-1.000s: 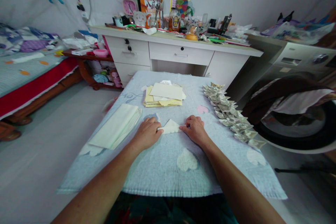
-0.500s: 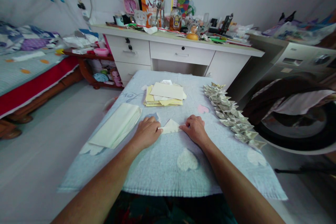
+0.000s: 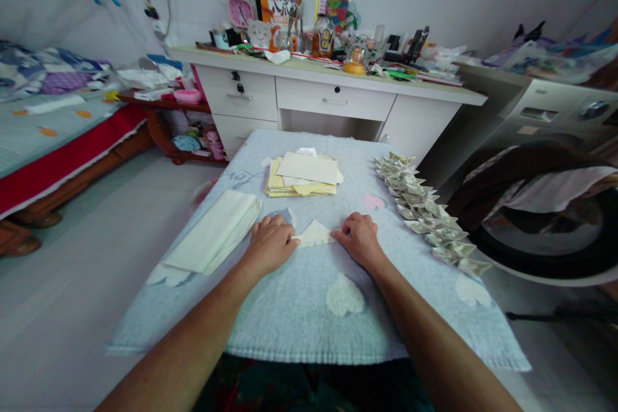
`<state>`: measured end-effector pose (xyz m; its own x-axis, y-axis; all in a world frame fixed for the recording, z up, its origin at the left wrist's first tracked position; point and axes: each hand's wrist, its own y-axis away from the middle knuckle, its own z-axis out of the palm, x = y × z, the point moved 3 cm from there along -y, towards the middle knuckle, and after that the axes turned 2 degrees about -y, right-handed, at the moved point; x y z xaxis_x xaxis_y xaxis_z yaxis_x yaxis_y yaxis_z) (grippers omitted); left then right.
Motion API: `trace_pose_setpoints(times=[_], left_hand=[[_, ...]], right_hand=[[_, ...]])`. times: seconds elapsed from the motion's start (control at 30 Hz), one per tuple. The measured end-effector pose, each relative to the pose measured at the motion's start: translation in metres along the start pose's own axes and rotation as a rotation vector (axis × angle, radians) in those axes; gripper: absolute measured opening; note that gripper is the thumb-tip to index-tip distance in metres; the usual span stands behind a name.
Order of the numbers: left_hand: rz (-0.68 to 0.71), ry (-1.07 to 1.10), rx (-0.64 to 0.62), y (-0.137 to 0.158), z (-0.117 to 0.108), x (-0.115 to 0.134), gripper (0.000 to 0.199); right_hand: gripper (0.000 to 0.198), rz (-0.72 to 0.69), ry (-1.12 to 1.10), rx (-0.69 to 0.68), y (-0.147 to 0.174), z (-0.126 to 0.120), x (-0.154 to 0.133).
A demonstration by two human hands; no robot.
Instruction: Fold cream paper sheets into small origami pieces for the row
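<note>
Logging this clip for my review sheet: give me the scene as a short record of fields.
Left hand: holding left end of folded paper
Right hand: at the paper's right end
Folded paper: peaked, on blue cloth
Beyond hands: yellow and white paper stack
Left side: pale folded sheets
Right side: rows of folded paper pieces
Background: white desk

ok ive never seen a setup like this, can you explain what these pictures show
No machine here: a person works bare-handed, seen from one camera worn on that person's head, looking forward and down. The left hand and right hand touch opposite ends of a small cream folded paper with a triangular peak; whether they pinch or press it is unclear. It lies on a pale blue cloth patterned with hearts. Beyond it sits a stack of cream and yellow paper; to the left, a pile of long pale-green folded paper; to the right, rows of pointed, greyish folded paper pieces.
</note>
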<state>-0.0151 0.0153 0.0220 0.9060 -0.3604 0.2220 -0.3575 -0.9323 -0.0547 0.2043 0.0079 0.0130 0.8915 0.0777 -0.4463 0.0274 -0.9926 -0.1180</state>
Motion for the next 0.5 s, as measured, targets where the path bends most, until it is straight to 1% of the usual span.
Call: trace_pose_setpoints(times=[0.17,0.27,0.3,0.33,0.4,0.43,0.5], left_hand=[[-0.026,-0.016,-0.037,0.002,-0.001,0.003,0.021],[-0.033,0.000,-0.011,0.002,-0.001,0.004,0.013],[-0.016,0.019,0.009,0.002,-0.001,0.005,0.015],[0.017,0.043,0.033,0.001,0.000,0.005,0.022],[0.138,0.099,0.069,0.000,0.000,0.008,0.038],[0.218,0.122,0.069,0.000,0.001,0.010,0.043],[0.367,0.149,0.032,0.000,0.005,0.014,0.043]], right_hand=[[0.024,0.024,0.015,-0.007,0.000,0.001,0.000],[0.024,0.034,0.019,0.000,0.000,0.001,-0.001],[0.024,0.033,0.018,0.001,0.000,0.001,-0.001],[0.024,0.033,0.019,0.003,0.000,0.001,-0.002],[0.024,0.033,0.024,0.003,0.000,0.000,-0.002],[0.024,0.037,0.029,0.001,0.000,0.000,-0.003],[0.024,0.045,0.038,-0.005,0.000,0.000,-0.003]])
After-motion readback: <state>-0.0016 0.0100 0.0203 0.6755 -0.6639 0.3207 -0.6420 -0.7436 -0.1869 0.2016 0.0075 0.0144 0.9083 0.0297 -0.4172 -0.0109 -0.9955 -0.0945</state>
